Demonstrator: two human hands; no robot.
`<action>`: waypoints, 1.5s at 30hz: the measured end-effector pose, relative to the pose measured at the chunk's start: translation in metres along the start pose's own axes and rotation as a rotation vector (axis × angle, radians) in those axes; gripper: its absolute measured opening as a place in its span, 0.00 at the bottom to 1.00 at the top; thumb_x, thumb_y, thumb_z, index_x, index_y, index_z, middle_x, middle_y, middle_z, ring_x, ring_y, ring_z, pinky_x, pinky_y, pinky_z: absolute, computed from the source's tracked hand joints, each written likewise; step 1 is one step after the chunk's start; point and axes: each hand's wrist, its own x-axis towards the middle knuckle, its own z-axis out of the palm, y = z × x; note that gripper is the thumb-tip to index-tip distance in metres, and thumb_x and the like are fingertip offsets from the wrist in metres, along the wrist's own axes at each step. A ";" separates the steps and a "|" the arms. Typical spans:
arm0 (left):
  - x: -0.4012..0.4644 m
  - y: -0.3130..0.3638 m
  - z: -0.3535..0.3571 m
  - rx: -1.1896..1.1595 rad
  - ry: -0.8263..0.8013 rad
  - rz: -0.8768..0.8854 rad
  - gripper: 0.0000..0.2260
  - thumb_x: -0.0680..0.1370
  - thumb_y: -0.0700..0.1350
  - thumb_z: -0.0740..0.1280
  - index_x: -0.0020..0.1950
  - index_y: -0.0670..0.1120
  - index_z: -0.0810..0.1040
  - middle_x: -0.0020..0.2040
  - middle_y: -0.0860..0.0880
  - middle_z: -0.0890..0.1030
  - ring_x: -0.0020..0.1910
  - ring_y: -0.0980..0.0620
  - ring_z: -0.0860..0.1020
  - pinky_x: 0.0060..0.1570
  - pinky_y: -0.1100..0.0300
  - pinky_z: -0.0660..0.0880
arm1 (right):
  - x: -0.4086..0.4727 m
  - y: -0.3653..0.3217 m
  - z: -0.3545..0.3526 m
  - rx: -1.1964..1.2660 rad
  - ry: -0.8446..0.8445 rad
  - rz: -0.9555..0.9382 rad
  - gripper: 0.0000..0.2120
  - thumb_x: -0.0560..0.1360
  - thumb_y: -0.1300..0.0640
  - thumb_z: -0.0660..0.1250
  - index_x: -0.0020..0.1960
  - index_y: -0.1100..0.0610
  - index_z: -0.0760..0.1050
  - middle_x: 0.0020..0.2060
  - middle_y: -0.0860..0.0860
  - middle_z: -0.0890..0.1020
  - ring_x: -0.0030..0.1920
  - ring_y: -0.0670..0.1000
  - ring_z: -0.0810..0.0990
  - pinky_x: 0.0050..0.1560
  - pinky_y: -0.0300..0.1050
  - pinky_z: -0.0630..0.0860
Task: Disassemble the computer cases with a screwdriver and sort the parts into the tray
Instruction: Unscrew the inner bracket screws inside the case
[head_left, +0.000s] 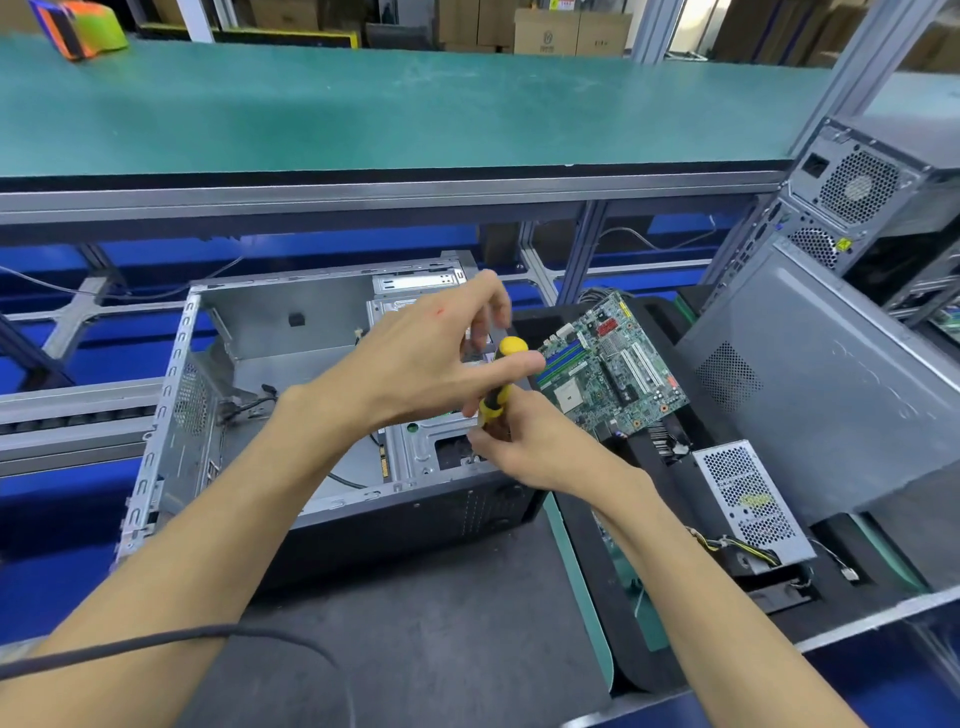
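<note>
The open computer case (311, 415) lies on its side on the dark surface (441, 623), its bare metal interior facing up. Over its right-hand end, the right hand (524, 447) has its fingers curled round the lower part of a yellow-and-black screwdriver (498, 384), which stands nearly upright with its tip down at the drive bracket (431, 441) inside the case; the tip itself is hidden behind the fingers. The left hand (431, 353) hangs just above, fingers spread, with the thumb lying against the rounded yellow top of the handle; whether that grip actually closes on the handle or only steadies it cannot be told. Just to the right of the hands, in the black tray (675, 623), a green motherboard (613, 364) lies tilted, and nearer the viewer a perforated silver power supply (748, 499) rests in the same tray with its coloured wires trailing. A grey side panel (831, 395) leans over the tray's far right side, and another computer case (872, 197) stands upright behind it. A black cable (208, 636) crosses the left forearm.
</note>
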 end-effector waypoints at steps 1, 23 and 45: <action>0.000 0.000 -0.001 -0.120 -0.061 0.032 0.13 0.76 0.64 0.66 0.54 0.58 0.74 0.41 0.55 0.75 0.36 0.54 0.73 0.36 0.61 0.72 | 0.001 -0.001 0.000 -0.001 -0.005 -0.002 0.07 0.76 0.54 0.65 0.45 0.45 0.68 0.32 0.44 0.75 0.31 0.42 0.73 0.33 0.37 0.70; -0.024 -0.056 0.026 -0.104 -0.328 -0.206 0.06 0.77 0.44 0.70 0.45 0.55 0.81 0.39 0.57 0.82 0.39 0.60 0.77 0.39 0.67 0.71 | -0.003 0.000 0.000 0.201 -0.001 0.083 0.09 0.72 0.64 0.68 0.43 0.50 0.74 0.31 0.48 0.75 0.31 0.46 0.72 0.37 0.37 0.71; -0.038 -0.069 0.060 -0.104 -0.374 -0.070 0.13 0.75 0.44 0.72 0.44 0.64 0.77 0.42 0.60 0.78 0.45 0.63 0.74 0.45 0.75 0.65 | -0.005 0.010 0.003 0.073 0.130 -0.083 0.04 0.75 0.57 0.66 0.47 0.48 0.74 0.33 0.50 0.78 0.35 0.51 0.75 0.33 0.45 0.76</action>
